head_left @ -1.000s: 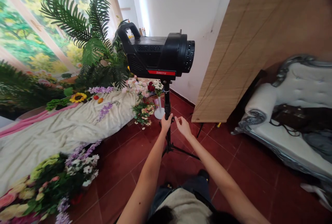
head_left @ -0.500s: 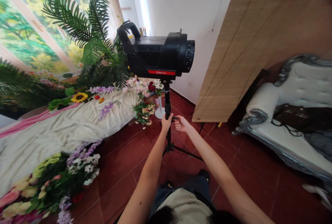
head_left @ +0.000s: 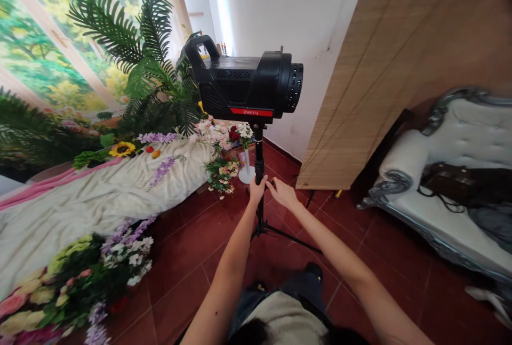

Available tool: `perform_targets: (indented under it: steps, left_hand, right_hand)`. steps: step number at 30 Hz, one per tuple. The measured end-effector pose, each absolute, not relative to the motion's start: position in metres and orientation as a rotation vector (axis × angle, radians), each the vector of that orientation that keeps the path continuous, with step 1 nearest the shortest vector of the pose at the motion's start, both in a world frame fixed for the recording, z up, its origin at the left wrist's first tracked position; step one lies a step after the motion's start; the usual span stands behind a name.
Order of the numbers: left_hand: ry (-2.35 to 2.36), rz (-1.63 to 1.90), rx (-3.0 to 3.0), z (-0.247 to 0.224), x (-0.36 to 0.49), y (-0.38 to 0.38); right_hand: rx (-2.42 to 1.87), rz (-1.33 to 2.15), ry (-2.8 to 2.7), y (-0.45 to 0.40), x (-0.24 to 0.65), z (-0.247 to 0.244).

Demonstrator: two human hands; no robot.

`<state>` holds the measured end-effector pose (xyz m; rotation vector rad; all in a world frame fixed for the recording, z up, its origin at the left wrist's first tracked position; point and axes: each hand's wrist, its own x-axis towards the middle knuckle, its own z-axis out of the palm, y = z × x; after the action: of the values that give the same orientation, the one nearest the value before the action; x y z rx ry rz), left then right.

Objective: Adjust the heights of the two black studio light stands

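A black studio light (head_left: 244, 86) with a red ZHEYU label sits on top of a black light stand (head_left: 260, 150), its front facing right. My left hand (head_left: 256, 191) is wrapped round the stand's pole at a collar below the light. Just to the right, my right hand (head_left: 282, 193) has thumb and fingers closed at the collar's side, where a small dark knob was visible. Most of that knob is now hidden by the fingers. The stand's legs (head_left: 286, 238) spread over the floor beneath my hands.
On the left, a cream blanket (head_left: 176, 174) lies among artificial flowers (head_left: 132, 259) and palm leaves (head_left: 108, 25). A bamboo blind (head_left: 340, 99) hangs right of the light. A white tufted sofa (head_left: 404, 158) with a dark brown bag (head_left: 452, 177) stands on the red tiled floor (head_left: 192, 265).
My right hand has turned over at the knob, its back now facing up and its fingers covering it. My left hand keeps its grip. The light appears slightly further right.
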<state>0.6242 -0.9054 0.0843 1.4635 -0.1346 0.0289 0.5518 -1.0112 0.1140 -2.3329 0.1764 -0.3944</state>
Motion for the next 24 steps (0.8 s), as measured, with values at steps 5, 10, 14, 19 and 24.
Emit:
perform_targets:
  steps: [5, 10, 14, 19, 24]
  left_hand:
    - [-0.124, -0.006, 1.445, 0.089, 0.622, -0.905]
    - [-0.104, -0.044, 1.441, 0.091, 0.621, -0.903]
    - [-0.109, -0.065, 1.439, 0.088, 0.625, -0.902]
    - [-0.175, -0.087, 1.439, 0.085, 0.629, -0.899]
    - [-0.214, -0.131, 1.456, 0.087, 0.629, -0.893]
  right_hand:
    - [-2.571, -0.461, 0.018, -1.021, 0.558, 0.115]
    - [-2.474, -0.336, -0.021, -1.023, 0.569, 0.112]
    - [-2.319, -0.264, -0.017, -1.020, 0.570, 0.111]
    - [-2.181, -0.316, 0.093, -1.009, 0.567, 0.107]
    - [-2.049, -0.449, 0.281, -0.983, 0.544, 0.085]
